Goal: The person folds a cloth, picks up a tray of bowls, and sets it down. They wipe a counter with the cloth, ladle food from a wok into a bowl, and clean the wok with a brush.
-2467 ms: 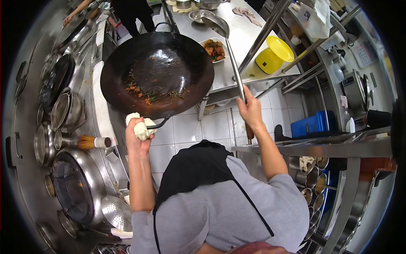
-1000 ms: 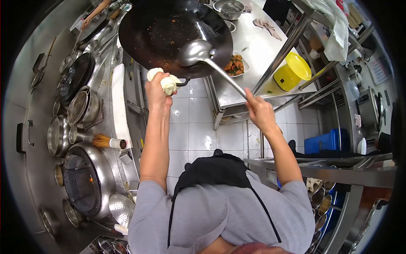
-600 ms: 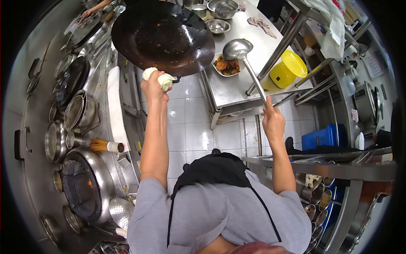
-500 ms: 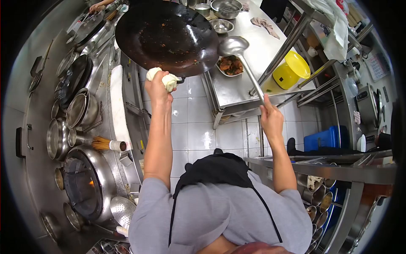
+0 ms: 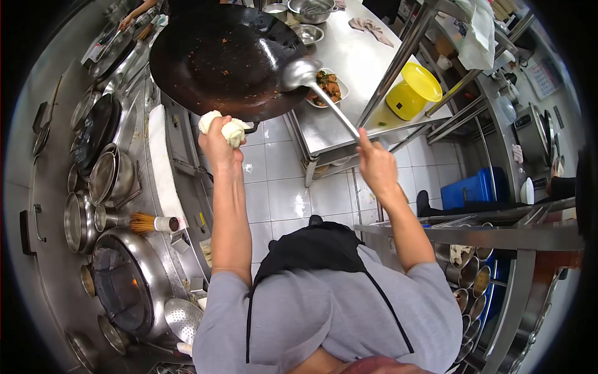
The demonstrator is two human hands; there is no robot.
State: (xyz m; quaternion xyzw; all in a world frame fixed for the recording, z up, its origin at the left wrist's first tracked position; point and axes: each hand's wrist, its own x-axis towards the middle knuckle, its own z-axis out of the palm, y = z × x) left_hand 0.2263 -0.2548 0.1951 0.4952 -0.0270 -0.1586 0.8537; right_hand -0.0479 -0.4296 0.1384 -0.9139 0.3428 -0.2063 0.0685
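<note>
My left hand (image 5: 220,144) is closed on the handle of a large black wok (image 5: 227,68), with a pale folded cloth (image 5: 234,132) bunched between hand and handle. Only bits of food and a sheen of sauce stick to the wok's inner surface. Around the end of a long steel ladle (image 5: 339,112) my right hand (image 5: 377,163) is closed, index finger along the shaft. The ladle's bowl overlaps the wok's right rim in view; whether they touch I cannot tell. Just beyond it, a white dish (image 5: 342,91) of brown pieces and greens stands on the steel table (image 5: 367,68).
On the left runs a range with a lit burner (image 5: 124,283), a bamboo brush (image 5: 152,223) and a perforated skimmer (image 5: 182,319). A yellow container (image 5: 405,96) stands at the right, near a shelf post. Another person's hand (image 5: 128,20) shows at top left.
The ladle has swung left from beside the dish to the wok's rim, my right hand moving left with it. The wok has shifted slightly left in view.
</note>
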